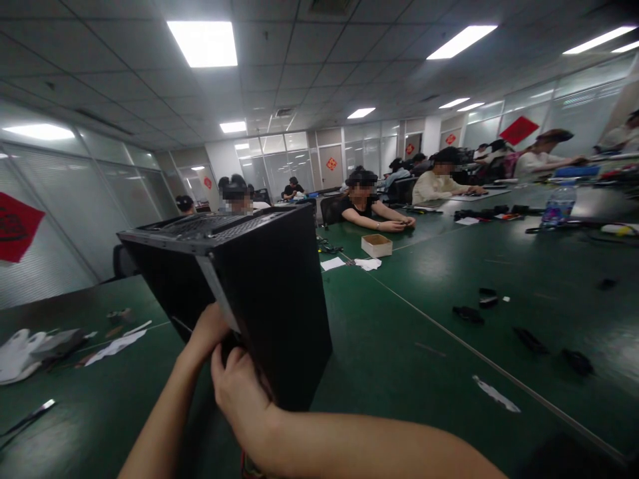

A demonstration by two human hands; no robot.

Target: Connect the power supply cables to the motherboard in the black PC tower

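A black computer case [279, 293] stands upright on the green table [369, 372], left of the middle of the view. My left hand [210, 330] reaches to the lower front edge of the case, its fingers hidden inside the opening. Just to its right, my right hand [242, 386] is bent against the same edge, beside the silvery strip [219, 296] of the frame. The right fingertips are partly hidden by the hand and the case, so what they hold, if anything, cannot be made out.
On the left lie white plastic bags [20, 356], paper [117, 346] and a tool [30, 422]. A small open box [376, 246] stands beyond the case. Black parts [529, 340] and a bottle [559, 203] are on the right. Several people sit around the tables.
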